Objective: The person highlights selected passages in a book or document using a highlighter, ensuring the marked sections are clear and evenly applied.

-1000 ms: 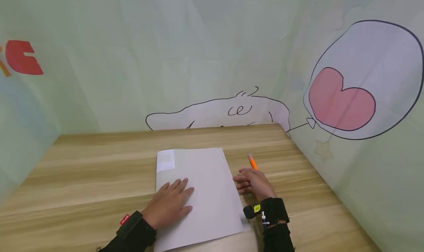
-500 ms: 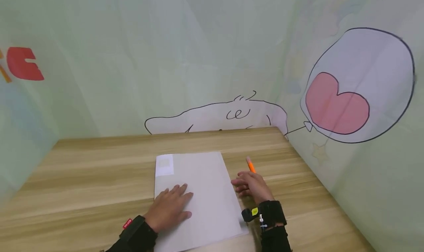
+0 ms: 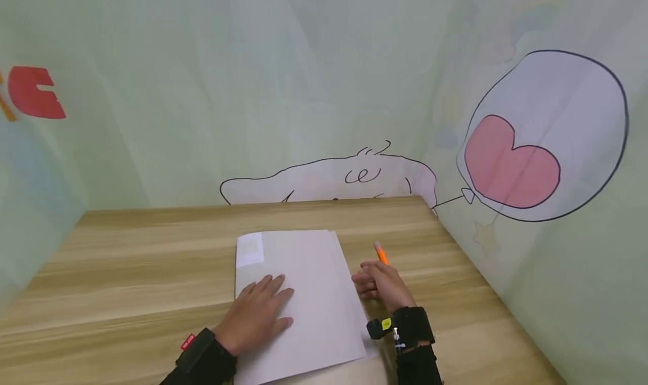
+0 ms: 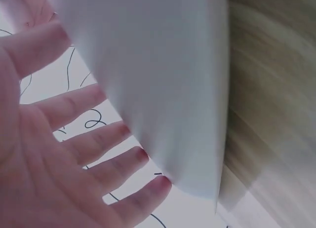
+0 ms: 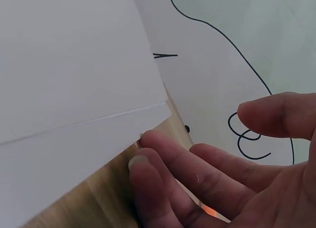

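Observation:
A white booklet (image 3: pixel 314 295) with a small pale label (image 3: pixel 250 250) at its far left corner lies on the wooden table. My left hand (image 3: pixel 255 317) rests flat on its cover, fingers spread; in the left wrist view its fingertips (image 4: pixel 160 186) meet the white surface. Beside the booklet's right edge is my right hand (image 3: pixel 382 283), fingers loosely bent. In the right wrist view its fingertips (image 5: pixel 148 139) are right at the edge of a lower sheet (image 5: pixel 84 144), which sticks out past the cover. An orange pen-like stick (image 3: pixel 382 253) with a greyish end lies just beyond that hand, partly hidden by it.
The wood-grain table (image 3: pixel 147 261) reaches to a pale green fabric backdrop (image 3: pixel 253 92) at the back and sides. A balloon with a pink heart (image 3: pixel 511 162) is printed on the right side. Both wrists carry black straps (image 3: pixel 412 326).
At the near right corner, the cover's edge now sits further in, showing more of the sheet beneath. My left hand stays on the cover; the right hand has barely moved. The head view has shifted slightly.

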`<action>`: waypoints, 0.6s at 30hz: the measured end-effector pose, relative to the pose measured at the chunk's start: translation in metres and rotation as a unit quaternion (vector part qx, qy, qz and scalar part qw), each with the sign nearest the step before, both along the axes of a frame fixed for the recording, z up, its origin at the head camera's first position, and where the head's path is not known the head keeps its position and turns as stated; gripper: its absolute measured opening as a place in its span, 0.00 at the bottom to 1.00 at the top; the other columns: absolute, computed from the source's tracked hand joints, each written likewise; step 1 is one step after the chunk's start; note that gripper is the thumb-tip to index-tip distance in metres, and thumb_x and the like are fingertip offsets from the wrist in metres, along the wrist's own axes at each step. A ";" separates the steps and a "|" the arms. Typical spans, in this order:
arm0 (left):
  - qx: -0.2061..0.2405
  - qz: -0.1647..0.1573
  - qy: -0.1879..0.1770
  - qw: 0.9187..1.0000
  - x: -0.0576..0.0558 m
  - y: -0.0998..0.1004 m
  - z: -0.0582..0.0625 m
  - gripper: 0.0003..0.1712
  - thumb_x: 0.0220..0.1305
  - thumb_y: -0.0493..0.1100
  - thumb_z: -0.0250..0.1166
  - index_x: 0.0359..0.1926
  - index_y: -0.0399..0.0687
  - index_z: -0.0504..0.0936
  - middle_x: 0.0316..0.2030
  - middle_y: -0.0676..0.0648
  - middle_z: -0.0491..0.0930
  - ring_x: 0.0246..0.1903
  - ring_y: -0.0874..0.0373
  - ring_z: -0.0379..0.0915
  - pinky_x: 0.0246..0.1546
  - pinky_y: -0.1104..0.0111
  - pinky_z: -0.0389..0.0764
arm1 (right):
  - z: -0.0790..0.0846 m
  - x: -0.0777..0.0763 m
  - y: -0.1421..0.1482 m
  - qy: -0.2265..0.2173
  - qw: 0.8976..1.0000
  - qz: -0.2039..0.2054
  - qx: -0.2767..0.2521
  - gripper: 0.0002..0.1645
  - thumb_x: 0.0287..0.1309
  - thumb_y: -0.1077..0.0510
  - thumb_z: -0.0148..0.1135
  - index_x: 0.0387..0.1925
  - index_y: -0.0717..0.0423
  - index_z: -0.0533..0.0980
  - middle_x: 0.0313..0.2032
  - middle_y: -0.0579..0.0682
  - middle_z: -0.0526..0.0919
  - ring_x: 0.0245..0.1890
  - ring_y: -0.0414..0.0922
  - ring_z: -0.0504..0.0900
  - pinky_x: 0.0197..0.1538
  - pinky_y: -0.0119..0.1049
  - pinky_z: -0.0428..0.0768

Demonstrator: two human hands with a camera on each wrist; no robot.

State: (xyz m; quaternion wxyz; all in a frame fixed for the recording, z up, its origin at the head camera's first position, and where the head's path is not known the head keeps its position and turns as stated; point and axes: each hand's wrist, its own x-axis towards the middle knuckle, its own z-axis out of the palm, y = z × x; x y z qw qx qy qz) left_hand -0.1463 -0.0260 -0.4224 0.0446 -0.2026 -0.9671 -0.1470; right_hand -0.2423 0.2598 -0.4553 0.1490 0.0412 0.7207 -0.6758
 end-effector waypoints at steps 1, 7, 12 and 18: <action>0.000 0.004 -0.001 1.000 0.000 0.000 0.001 0.30 0.59 0.50 0.72 0.59 0.40 0.79 0.64 0.34 0.72 0.65 0.34 0.65 0.62 0.36 0.66 | 0.001 -0.001 0.000 0.002 1.000 0.001 0.002 0.23 0.72 0.57 0.51 0.61 0.68 0.71 0.45 0.66 0.87 0.28 0.43 0.85 0.32 0.33 0.86; 0.020 0.024 -0.017 0.999 0.003 0.005 0.007 0.30 0.60 0.50 0.71 0.61 0.44 0.79 0.66 0.36 0.71 0.67 0.32 0.62 0.64 0.33 0.62 | 0.002 -0.001 0.003 -0.001 1.000 -0.006 0.008 0.23 0.72 0.58 0.51 0.61 0.69 0.70 0.49 0.67 0.84 0.31 0.45 0.85 0.33 0.34 0.87; 0.031 0.024 -0.010 0.999 0.000 0.011 0.016 0.31 0.62 0.51 0.70 0.63 0.45 0.77 0.67 0.38 0.70 0.68 0.34 0.61 0.65 0.33 0.61 | 0.011 0.002 0.012 0.052 0.997 -0.024 0.057 0.25 0.73 0.54 0.50 0.63 0.66 0.71 0.58 0.64 0.77 0.47 0.53 0.78 0.43 0.42 0.84; 0.025 0.030 0.012 0.999 -0.005 0.014 0.031 0.31 0.67 0.54 0.65 0.66 0.46 0.75 0.69 0.37 0.67 0.70 0.34 0.59 0.65 0.32 0.59 | 0.055 0.017 0.028 0.135 0.986 0.027 0.096 0.30 0.77 0.46 0.42 0.70 0.59 0.64 0.70 0.62 0.65 0.71 0.62 0.60 0.70 0.66 0.62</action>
